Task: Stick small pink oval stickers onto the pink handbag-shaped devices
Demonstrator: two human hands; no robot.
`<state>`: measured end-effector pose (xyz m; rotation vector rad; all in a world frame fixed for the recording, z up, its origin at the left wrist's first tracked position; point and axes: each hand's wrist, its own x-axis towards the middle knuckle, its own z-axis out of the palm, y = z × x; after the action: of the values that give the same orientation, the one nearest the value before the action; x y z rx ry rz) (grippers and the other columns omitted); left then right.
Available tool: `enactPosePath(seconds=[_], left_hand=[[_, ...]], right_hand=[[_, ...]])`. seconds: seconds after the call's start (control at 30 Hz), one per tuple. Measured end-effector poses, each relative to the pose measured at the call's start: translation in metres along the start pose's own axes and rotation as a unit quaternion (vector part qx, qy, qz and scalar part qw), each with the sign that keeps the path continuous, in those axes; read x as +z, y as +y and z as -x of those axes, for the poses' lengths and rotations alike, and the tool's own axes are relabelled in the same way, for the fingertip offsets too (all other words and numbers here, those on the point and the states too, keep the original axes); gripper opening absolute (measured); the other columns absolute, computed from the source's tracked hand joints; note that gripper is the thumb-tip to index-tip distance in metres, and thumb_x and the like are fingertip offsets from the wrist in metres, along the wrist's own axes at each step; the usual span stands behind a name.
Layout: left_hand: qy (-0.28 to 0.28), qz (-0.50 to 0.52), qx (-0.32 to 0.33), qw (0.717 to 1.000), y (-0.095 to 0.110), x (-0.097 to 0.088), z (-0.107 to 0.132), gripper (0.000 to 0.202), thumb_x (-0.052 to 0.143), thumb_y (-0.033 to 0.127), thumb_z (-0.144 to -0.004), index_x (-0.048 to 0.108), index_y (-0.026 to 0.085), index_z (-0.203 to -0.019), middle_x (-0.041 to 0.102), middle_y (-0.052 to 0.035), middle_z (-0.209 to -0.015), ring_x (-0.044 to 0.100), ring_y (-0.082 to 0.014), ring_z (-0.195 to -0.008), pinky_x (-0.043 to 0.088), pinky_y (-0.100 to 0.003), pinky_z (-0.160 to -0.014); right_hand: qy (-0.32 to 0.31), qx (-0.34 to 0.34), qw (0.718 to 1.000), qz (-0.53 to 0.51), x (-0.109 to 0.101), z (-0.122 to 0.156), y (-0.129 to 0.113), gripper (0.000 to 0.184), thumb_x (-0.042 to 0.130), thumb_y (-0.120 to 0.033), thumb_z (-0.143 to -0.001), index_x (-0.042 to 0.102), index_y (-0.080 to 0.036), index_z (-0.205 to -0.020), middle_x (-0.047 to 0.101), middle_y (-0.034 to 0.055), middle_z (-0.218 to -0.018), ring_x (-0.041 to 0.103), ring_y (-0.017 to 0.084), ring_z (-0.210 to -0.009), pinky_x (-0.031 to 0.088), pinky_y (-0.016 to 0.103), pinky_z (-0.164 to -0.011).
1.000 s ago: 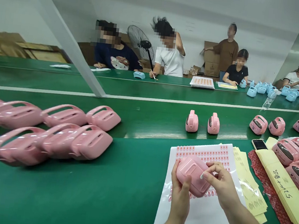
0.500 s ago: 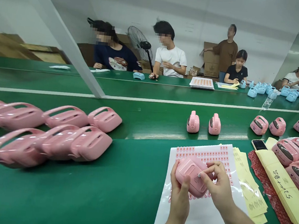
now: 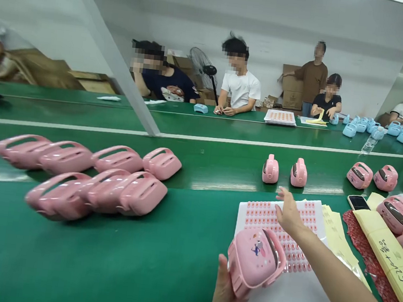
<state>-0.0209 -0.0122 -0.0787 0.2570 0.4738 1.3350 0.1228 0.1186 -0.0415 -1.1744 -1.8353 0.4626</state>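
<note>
My left hand point(image 3: 227, 289) is closed around the lower left side of a pink handled plastic device point(image 3: 255, 256) with a cartoon print. The device is tilted, its printed face up and its carrying handle to the right. It is held above a white sheet of small pink-and-red stickers point(image 3: 260, 213), set out in rows. Over the far part of that sheet is my right hand point(image 3: 288, 212), fingers stretched out and nothing visible in them. Whether it touches the sheet, I cannot tell.
Pink devices point(image 3: 141, 195) stand in two rows at left, with two more point(image 3: 270, 169) ahead. At right lie yellow paper point(image 3: 386, 254), red bubble wrap point(image 3: 368, 252), a phone point(image 3: 358, 203) and more pink devices point(image 3: 396, 214). Co-workers point(image 3: 240, 85) sit across the green bench point(image 3: 174, 264).
The pink device has been turned from its plain side to its printed side and lowered slightly. My right hand has left it and moved forward over the sticker sheet. The view has swung left.
</note>
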Motion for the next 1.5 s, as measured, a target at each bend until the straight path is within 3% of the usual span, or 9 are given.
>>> enactPosePath(seconds=[0.1, 0.23, 0.4, 0.53, 0.67, 0.93, 1.23, 1.33, 1.5], left_hand=[[-0.021, 0.019, -0.017, 0.999, 0.002, -0.018, 0.006, 0.042, 0.075, 0.035, -0.065, 0.067, 0.027, -0.105, 0.073, -0.0048, -0.098, 0.058, -0.0302, -0.109, 0.048, -0.040, -0.089], [0.022, 0.049, 0.016, 0.998, 0.005, -0.010, 0.005, 0.039, 0.067, 0.021, -0.074, 0.063, 0.026, -0.112, 0.074, -0.0047, -0.094, 0.064, -0.0266, -0.098, 0.051, -0.038, -0.085], [0.026, 0.128, 0.033, 0.991, 0.014, 0.004, -0.008, 0.041, 0.054, 0.037, -0.082, 0.055, 0.025, -0.122, 0.071, -0.0099, -0.103, 0.064, -0.0293, -0.099, 0.053, -0.042, -0.078], [0.054, 0.161, 0.077, 0.982, 0.013, 0.012, -0.022, 0.048, 0.049, 0.041, -0.082, 0.052, 0.017, -0.124, 0.070, -0.0139, -0.102, 0.064, -0.0286, -0.097, 0.051, -0.040, -0.081], [0.033, 0.169, 0.093, 0.981, 0.009, 0.024, -0.030, 0.047, 0.048, 0.048, -0.081, 0.055, 0.021, -0.119, 0.071, -0.0094, -0.095, 0.066, -0.0241, -0.090, 0.050, -0.035, -0.083], [0.034, 0.177, 0.102, 0.978, 0.001, 0.034, -0.031, 0.054, 0.051, 0.048, -0.079, 0.048, 0.021, -0.125, 0.071, -0.0099, -0.096, 0.066, -0.0235, -0.089, 0.049, -0.033, -0.082], [0.032, 0.183, 0.094, 0.978, 0.000, 0.037, -0.026, 0.055, 0.053, 0.047, -0.078, 0.047, 0.020, -0.125, 0.070, -0.0097, -0.095, 0.066, -0.0237, -0.091, 0.048, -0.033, -0.084], [0.024, 0.195, 0.073, 0.978, 0.001, 0.035, -0.024, 0.055, 0.051, 0.047, -0.079, 0.048, 0.018, -0.125, 0.070, -0.0110, -0.096, 0.066, -0.0229, -0.090, 0.048, -0.032, -0.085], [-0.031, 0.227, 0.050, 0.972, 0.003, 0.033, -0.022, 0.054, 0.048, 0.046, -0.080, 0.051, 0.010, -0.120, 0.069, -0.0164, -0.099, 0.065, -0.0243, -0.093, 0.050, -0.032, -0.084]], right_hand=[[-0.064, -0.013, 0.997, 0.028, 0.025, -0.016, 0.014, 0.065, 0.042, 0.001, -0.071, 0.037, -0.018, -0.132, 0.058, 0.0131, -0.108, 0.060, 0.024, -0.091, 0.043, 0.040, -0.076], [-0.062, -0.019, 0.998, 0.009, 0.036, -0.016, 0.015, 0.062, 0.038, 0.004, -0.071, 0.046, -0.021, -0.128, 0.062, 0.0104, -0.099, 0.060, 0.022, -0.083, 0.044, 0.040, -0.076], [0.009, 0.028, 0.994, -0.102, 0.019, 0.000, -0.013, 0.055, 0.047, -0.009, -0.078, 0.035, -0.023, -0.130, 0.058, 0.0084, -0.105, 0.062, 0.017, -0.077, 0.050, 0.036, -0.073], [0.104, 0.149, 0.910, -0.374, 0.003, 0.032, -0.058, 0.056, 0.064, -0.026, -0.074, 0.035, -0.024, -0.122, 0.059, 0.0024, -0.094, 0.062, 0.013, -0.069, 0.053, 0.032, -0.071], [0.105, 0.194, 0.856, -0.467, 0.001, 0.055, -0.087, 0.055, 0.071, -0.029, -0.065, 0.041, -0.024, -0.112, 0.059, -0.0007, -0.086, 0.062, 0.012, -0.064, 0.054, 0.033, -0.071], [0.128, 0.195, 0.870, -0.435, -0.001, 0.053, -0.089, 0.052, 0.070, -0.025, -0.063, 0.041, -0.024, -0.106, 0.058, -0.0027, -0.081, 0.058, 0.010, -0.059, 0.053, 0.028, -0.064], [0.119, 0.080, 0.951, -0.276, 0.000, 0.062, -0.086, 0.040, 0.054, -0.018, -0.080, 0.041, -0.025, -0.117, 0.061, 0.0053, -0.097, 0.063, 0.013, -0.068, 0.053, 0.031, -0.066], [0.154, -0.059, 0.975, -0.147, 0.003, 0.066, -0.081, 0.042, 0.049, -0.014, -0.085, 0.040, -0.027, -0.124, 0.063, 0.0073, -0.103, 0.065, 0.017, -0.074, 0.054, 0.035, -0.072], [0.143, -0.261, 0.950, 0.098, -0.004, 0.069, -0.077, 0.059, 0.040, -0.007, -0.088, 0.018, -0.018, -0.141, 0.065, 0.0130, -0.109, 0.064, 0.021, -0.094, 0.054, 0.036, -0.075]])
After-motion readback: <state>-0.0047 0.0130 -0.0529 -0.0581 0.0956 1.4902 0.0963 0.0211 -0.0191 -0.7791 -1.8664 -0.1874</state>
